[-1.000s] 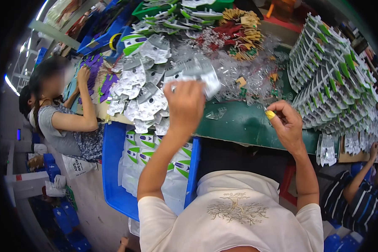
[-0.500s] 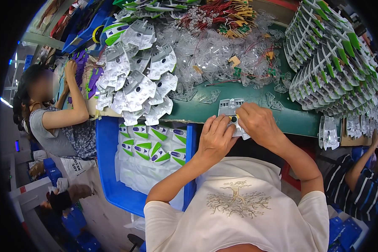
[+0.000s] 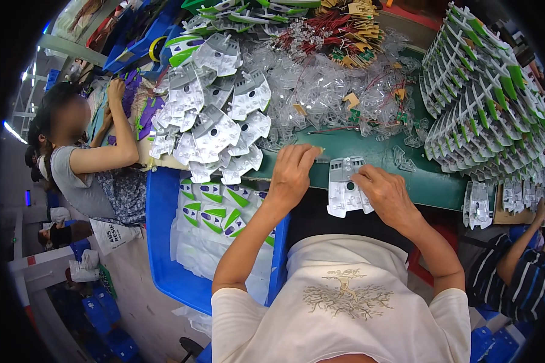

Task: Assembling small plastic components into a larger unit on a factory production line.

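My right hand (image 3: 386, 196) grips a silver-white plastic shell (image 3: 346, 192) by its right side. The shell lies with its hollow, ribbed inside up at the table's front edge, and a dark round hole shows in its middle. To the left of it my left hand (image 3: 292, 175) is raised over the table edge, apart from the shell. Its thumb and fingers are pinched together, and a tiny yellowish bit (image 3: 322, 149) shows at the tips, too small to name. Beyond the hands, clear plastic parts (image 3: 321, 91) lie heaped on the green table (image 3: 369, 148).
Similar shells (image 3: 209, 133) are piled at left, with a tall stack (image 3: 484, 109) at right. Red wires with tan-ended pieces (image 3: 339, 30) lie at the back. A blue bin (image 3: 163, 260) holds white-green pieces (image 3: 212, 221). One person (image 3: 97, 157) works at left, another (image 3: 515, 260) at right.
My left hand has come off the shell and moved left, with its fingers pinched. My right hand keeps hold of the shell, which sits slightly nearer to me. The whole view has shifted slightly.
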Demonstrator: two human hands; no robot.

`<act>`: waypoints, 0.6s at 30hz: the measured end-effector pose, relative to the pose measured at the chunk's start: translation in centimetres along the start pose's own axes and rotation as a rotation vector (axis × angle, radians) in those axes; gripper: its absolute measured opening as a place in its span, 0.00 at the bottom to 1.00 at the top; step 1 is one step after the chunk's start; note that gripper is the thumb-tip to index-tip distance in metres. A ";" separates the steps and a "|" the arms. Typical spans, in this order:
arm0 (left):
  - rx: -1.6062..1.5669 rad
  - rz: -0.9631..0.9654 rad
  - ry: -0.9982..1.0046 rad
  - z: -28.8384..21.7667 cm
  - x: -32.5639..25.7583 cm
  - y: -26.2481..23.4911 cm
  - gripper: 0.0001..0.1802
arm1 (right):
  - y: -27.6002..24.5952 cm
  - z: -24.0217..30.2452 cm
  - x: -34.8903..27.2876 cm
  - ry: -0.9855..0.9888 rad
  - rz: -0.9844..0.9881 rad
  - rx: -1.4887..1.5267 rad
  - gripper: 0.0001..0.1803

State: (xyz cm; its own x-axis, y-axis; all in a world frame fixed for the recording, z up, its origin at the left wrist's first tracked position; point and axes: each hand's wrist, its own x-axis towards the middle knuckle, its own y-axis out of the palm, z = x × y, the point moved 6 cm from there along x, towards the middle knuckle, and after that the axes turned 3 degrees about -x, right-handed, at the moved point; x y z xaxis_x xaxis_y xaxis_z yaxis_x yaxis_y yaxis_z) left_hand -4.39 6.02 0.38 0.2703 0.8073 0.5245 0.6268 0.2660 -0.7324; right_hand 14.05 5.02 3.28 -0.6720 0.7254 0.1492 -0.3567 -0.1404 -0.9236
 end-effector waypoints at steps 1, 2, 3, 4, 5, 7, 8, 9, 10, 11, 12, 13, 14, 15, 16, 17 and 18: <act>-0.009 0.014 0.006 -0.2 -0.2 -0.1 0.16 | -0.1 -0.1 -0.3 0.001 -0.005 0.000 0.16; -0.007 0.013 0.007 -0.2 -0.2 -0.2 0.16 | -0.2 -0.2 -0.4 0.003 -0.010 0.000 0.16; 0.022 0.007 0.017 -0.4 -0.2 -0.2 0.14 | -0.2 -0.2 -0.5 0.001 -0.011 0.000 0.16; 0.049 0.002 0.026 -0.8 0.0 -0.3 0.12 | -0.2 -0.3 -0.6 0.009 -0.009 0.006 0.16; 0.049 0.002 0.024 -1.2 0.1 -0.5 0.12 | -0.2 -0.4 -0.7 0.016 -0.006 0.012 0.15; 0.160 -0.035 -0.124 -1.3 0.0 -1.1 0.08 | -0.2 -0.4 -0.7 0.020 -0.001 0.018 0.15; 0.173 0.031 -0.135 -1.2 -0.5 -0.8 0.10 | -0.2 -0.4 -0.7 0.025 0.002 0.023 0.15; 0.173 0.031 -0.135 -1.6 -0.7 -0.9 0.10 | -0.2 -0.5 -0.6 0.025 0.003 0.023 0.15; 0.127 0.073 -0.177 -2.0 -0.6 -1.0 0.11 | -0.2 -0.5 -0.7 0.026 0.001 0.032 0.16; 0.080 0.117 -0.219 -2.4 -0.6 -1.1 0.12 | -0.2 -0.6 -0.7 0.027 -0.001 0.041 0.16; 0.067 0.138 -0.228 -2.6 -0.6 -1.2 0.12 | -0.3 -0.7 -0.7 0.032 0.002 0.043 0.16; 0.061 0.147 -0.233 -2.9 -0.7 -1.4 0.12 | -0.5 -0.7 -0.7 0.027 0.005 0.040 0.16; 0.030 0.155 -0.217 -3.2 -0.5 -1.6 0.13 | -0.6 -0.7 -0.7 0.023 0.008 0.038 0.17; -0.002 0.163 -0.199 -3.3 -0.5 -1.7 0.13 | -0.7 -0.8 -0.6 0.008 -0.011 0.054 0.17; -0.096 0.164 -0.194 -3.2 -0.6 -1.7 0.15 | -0.7 -0.9 -0.4 0.015 -0.005 0.058 0.17; -0.102 0.171 -0.198 -3.3 -0.8 -1.4 0.15 | -0.8 -0.9 -0.2 0.002 -0.006 0.051 0.15; -0.192 0.130 -0.123 -4.0 -0.9 -1.3 0.15 | -0.9 -0.8 -0.2 -0.012 -0.007 0.043 0.14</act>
State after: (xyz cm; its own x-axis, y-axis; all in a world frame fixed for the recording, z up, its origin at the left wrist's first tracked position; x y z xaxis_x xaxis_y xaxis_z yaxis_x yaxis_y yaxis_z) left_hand -2.49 2.84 2.62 0.2744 0.8894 0.3657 0.7229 0.0600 -0.6884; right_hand 15.00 5.56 3.82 -0.6766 0.7187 0.1603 -0.3893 -0.1643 -0.9063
